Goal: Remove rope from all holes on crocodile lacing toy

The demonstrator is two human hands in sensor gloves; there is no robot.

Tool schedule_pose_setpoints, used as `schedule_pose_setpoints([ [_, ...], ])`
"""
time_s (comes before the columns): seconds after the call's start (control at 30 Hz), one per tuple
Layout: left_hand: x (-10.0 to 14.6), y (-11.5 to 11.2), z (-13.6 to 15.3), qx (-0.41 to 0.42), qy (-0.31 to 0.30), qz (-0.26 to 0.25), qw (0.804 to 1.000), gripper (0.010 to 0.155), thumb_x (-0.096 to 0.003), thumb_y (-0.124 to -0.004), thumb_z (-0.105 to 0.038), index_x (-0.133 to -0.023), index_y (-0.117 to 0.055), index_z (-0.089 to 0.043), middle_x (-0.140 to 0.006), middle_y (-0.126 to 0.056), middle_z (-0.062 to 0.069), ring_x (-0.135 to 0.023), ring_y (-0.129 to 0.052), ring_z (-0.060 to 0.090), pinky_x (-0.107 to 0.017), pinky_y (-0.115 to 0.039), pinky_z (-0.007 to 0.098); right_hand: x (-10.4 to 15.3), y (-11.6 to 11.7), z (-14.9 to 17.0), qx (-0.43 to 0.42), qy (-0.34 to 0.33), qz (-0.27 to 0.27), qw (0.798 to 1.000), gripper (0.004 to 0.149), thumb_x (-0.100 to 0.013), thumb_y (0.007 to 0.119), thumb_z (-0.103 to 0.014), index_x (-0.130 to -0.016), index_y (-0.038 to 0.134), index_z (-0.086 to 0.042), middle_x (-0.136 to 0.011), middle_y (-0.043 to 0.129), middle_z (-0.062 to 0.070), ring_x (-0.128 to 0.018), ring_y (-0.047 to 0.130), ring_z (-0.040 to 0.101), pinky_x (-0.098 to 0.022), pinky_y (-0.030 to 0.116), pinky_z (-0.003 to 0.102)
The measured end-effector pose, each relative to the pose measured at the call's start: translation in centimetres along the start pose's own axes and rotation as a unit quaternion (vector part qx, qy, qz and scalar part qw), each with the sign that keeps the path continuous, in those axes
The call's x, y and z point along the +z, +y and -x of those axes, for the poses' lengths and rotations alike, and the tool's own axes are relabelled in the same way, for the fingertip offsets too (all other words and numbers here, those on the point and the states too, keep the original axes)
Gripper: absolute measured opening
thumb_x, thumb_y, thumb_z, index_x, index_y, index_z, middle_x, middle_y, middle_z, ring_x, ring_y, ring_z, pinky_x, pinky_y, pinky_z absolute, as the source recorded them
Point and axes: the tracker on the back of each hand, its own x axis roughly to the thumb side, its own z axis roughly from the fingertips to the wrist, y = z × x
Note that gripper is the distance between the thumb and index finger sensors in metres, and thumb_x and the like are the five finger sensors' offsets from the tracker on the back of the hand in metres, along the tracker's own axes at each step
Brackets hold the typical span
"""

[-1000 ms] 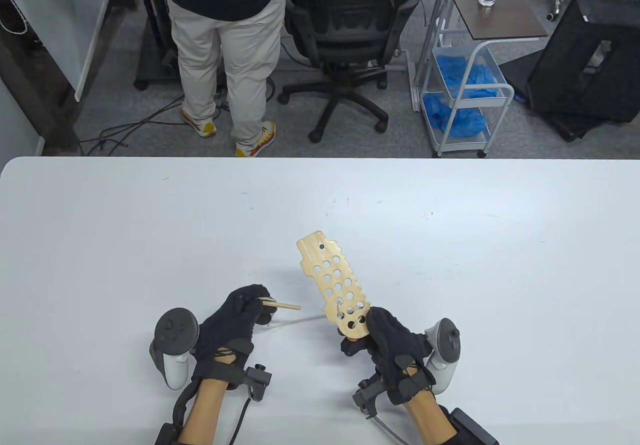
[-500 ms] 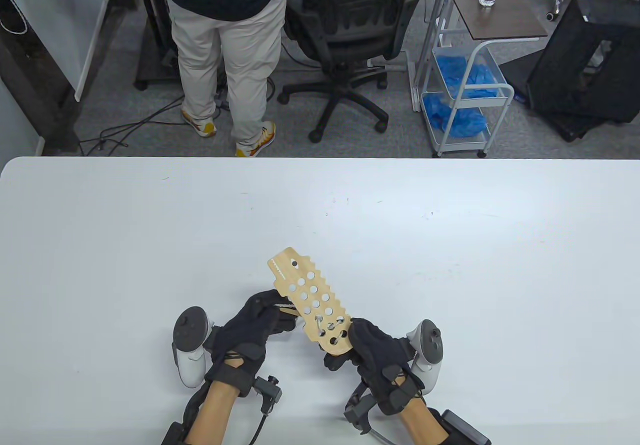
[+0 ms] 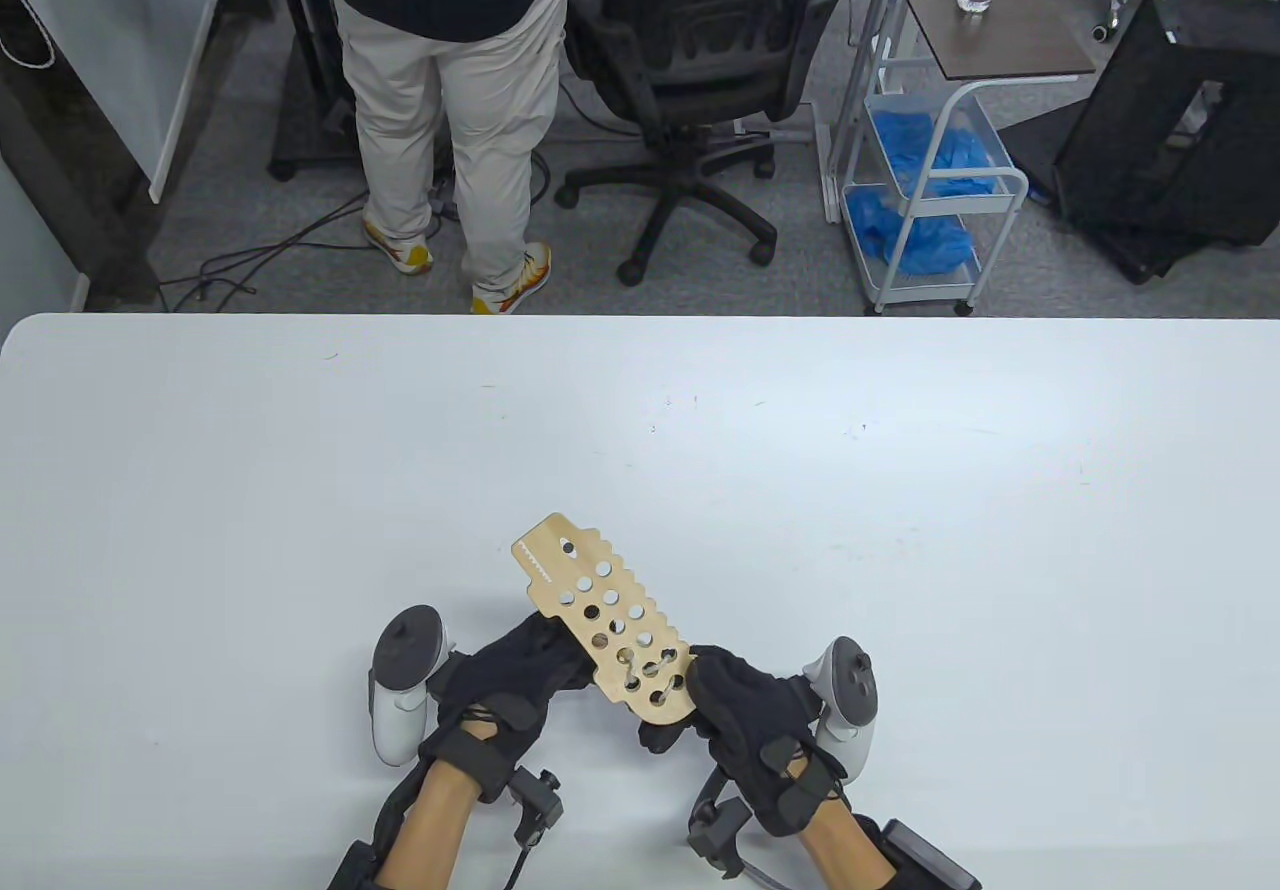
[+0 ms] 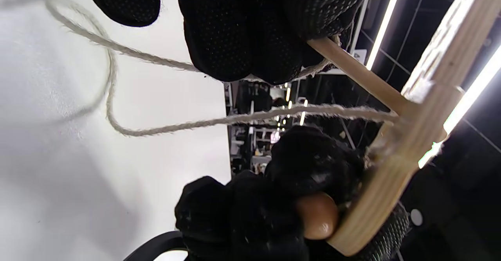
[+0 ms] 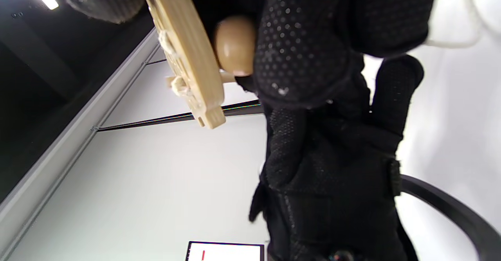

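Note:
The wooden crocodile lacing toy [image 3: 598,615] is held tilted above the table, head pointing up-left. Rope [image 3: 640,667] crosses only the holes near its lower end. My right hand [image 3: 700,695] grips that lower end; the right wrist view shows the toy [image 5: 184,53] edge-on between my fingers. My left hand [image 3: 555,660] is tucked behind the toy's left edge. In the left wrist view its fingers pinch the wooden needle [image 4: 352,75], whose tip meets the toy [image 4: 430,108]. The rope [image 4: 156,128] loops loose from there over the table.
The white table [image 3: 900,530] reaches far ahead and to both sides. Beyond its far edge stand a person [image 3: 450,110], an office chair [image 3: 690,60] and a cart [image 3: 930,170].
Both hands and the toy moved left and nearer to me. My left hand carried the needle from out at the left to behind the toy. The toy's head swung further left.

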Motion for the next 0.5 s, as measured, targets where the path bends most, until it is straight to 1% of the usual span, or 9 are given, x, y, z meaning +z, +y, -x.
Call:
schedule_pose_setpoints([
  [0.1,0.2,-0.3,-0.8,-0.031,-0.027,-0.021,0.999,0.042,-0.0525,-0.076,-0.036,-0.094,-0.083,-0.042,-0.091,-0.092,-0.003,-0.078,-0.091,0.017,-0.07,-0.067,0.06,0.0,0.0,0.0,0.021,0.002,0.0,1.0,0.05,-0.047,0.073,-0.044,-0.077,0.082,-0.005,-0.075,0.092,0.022,-0.042,0.099,0.035,-0.04,0.079,0.06],
  [0.17,0.2,-0.5,-1.0,-0.028,-0.039,-0.021,0.999,0.042,-0.052,-0.078,-0.036,-0.093,-0.084,-0.041,-0.091,-0.092,-0.003,-0.078,-0.091,0.018,-0.07,-0.067,0.06,0.0,0.0,-0.1,0.023,0.001,0.002,1.0,0.05,-0.047,0.073,-0.044,-0.077,0.083,-0.005,-0.075,0.092,0.022,-0.042,0.099,0.035,-0.04,0.079,0.06],
  [0.27,0.1,-1.1,-1.4,-0.01,-0.053,0.011,0.998,0.042,-0.0527,-0.078,-0.035,-0.094,-0.084,-0.039,-0.093,-0.09,-0.002,-0.08,-0.09,0.019,-0.07,-0.066,0.062,0.0,-0.3,-0.2,0.032,0.0,0.012,0.999,0.05,-0.047,0.074,-0.044,-0.076,0.083,-0.005,-0.075,0.092,0.023,-0.041,0.099,0.035,-0.04,0.079,0.06],
  [0.33,0.1,-1.4,-1.4,-0.006,-0.06,0.021,0.998,0.044,-0.0529,-0.077,-0.033,-0.096,-0.083,-0.037,-0.094,-0.089,-0.002,-0.082,-0.089,0.02,-0.07,-0.065,0.062,0.0,-0.4,-0.4,0.03,-0.004,0.013,0.999,0.049,-0.047,0.074,-0.043,-0.077,0.083,-0.005,-0.075,0.092,0.023,-0.041,0.099,0.036,-0.04,0.078,0.06],
  [0.43,0.0,-1.8,-1.5,0.023,-0.074,0.044,0.996,0.049,-0.0553,-0.074,-0.024,-0.103,-0.075,-0.035,-0.101,-0.084,-0.001,-0.088,-0.085,0.021,-0.071,-0.063,0.064,0.1,-0.7,-0.8,0.033,-0.013,0.034,0.999,0.049,-0.047,0.074,-0.043,-0.076,0.084,-0.004,-0.074,0.093,0.023,-0.04,0.099,0.036,-0.04,0.079,0.06],
  [0.5,0.1,-1.9,-1.5,0.054,-0.084,0.065,0.993,0.052,-0.0572,-0.071,-0.024,-0.108,-0.067,-0.033,-0.107,-0.078,0.0,-0.094,-0.08,0.023,-0.073,-0.061,0.064,0.2,-1.1,-1.1,0.046,-0.018,0.047,0.998,0.049,-0.047,0.075,-0.043,-0.076,0.084,-0.004,-0.074,0.092,0.023,-0.041,0.099,0.036,-0.04,0.079,0.06],
])
